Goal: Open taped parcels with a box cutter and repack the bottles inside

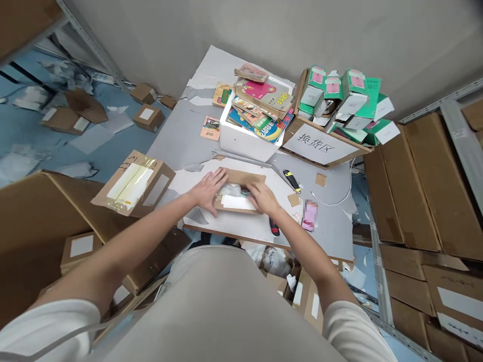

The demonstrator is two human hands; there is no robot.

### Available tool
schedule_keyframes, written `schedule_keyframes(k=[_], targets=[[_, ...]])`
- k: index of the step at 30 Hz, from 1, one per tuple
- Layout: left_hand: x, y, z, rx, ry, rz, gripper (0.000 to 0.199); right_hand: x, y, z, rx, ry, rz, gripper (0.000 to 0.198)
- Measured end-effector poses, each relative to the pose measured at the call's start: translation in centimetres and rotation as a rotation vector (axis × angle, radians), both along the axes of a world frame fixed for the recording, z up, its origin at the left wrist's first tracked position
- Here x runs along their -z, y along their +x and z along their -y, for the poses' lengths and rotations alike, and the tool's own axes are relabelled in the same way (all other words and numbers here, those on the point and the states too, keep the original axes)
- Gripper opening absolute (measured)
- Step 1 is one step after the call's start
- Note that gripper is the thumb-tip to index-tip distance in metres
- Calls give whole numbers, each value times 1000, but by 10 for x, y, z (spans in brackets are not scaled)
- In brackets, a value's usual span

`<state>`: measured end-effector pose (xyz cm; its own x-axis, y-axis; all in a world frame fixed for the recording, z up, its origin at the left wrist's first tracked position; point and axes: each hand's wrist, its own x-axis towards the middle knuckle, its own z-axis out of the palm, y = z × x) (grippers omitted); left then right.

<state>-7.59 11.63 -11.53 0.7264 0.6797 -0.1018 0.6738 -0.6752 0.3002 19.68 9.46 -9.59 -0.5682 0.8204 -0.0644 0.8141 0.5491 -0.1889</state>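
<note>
A small open cardboard box (245, 177) lies on the table in front of me, its back flap raised. Clear plastic wrapping (229, 190) shows in the opening, above a white label (237, 202) on the front side. My left hand (209, 191) grips the left end of the box, thumb towards me and fingers over the back flap. At the right end, my right hand (264, 198) bends over the opening; its fingertips are blurred and partly inside, so their hold cannot be made out. A red and black cutter (274, 227) lies beside my right wrist.
Behind stand a white bin (247, 143) of books and a carton (289, 138) packed with green boxes. A yellow and black cutter (292, 181) and a pink phone (310, 215) lie right. A taped box (156, 188) stands left. Shelved cartons (418, 176) flank the table.
</note>
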Motion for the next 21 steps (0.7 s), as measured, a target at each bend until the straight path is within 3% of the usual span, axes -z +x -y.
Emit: schedule_keyframes(k=[3, 6, 9, 13, 17, 21], targets=[[11, -10, -23, 114, -69, -35, 142, -5, -3, 33, -18, -93, 128, 54], [22, -13, -25, 102, -117, -21, 138, 3, -4, 68, 32, 3, 190, 28], [23, -15, -27, 102, -170, 4, 139, 26, -4, 105, -12, 115, 171, 32], [9, -14, -34, 176, -271, -90, 143, 64, -8, 135, 130, 131, 154, 48], [-1, 7, -14, -40, -227, -179, 144, 77, -21, 137, 257, 2, 123, 55], [7, 32, 24, -233, -108, -173, 147, 56, -24, 136, 308, -65, 137, 56]])
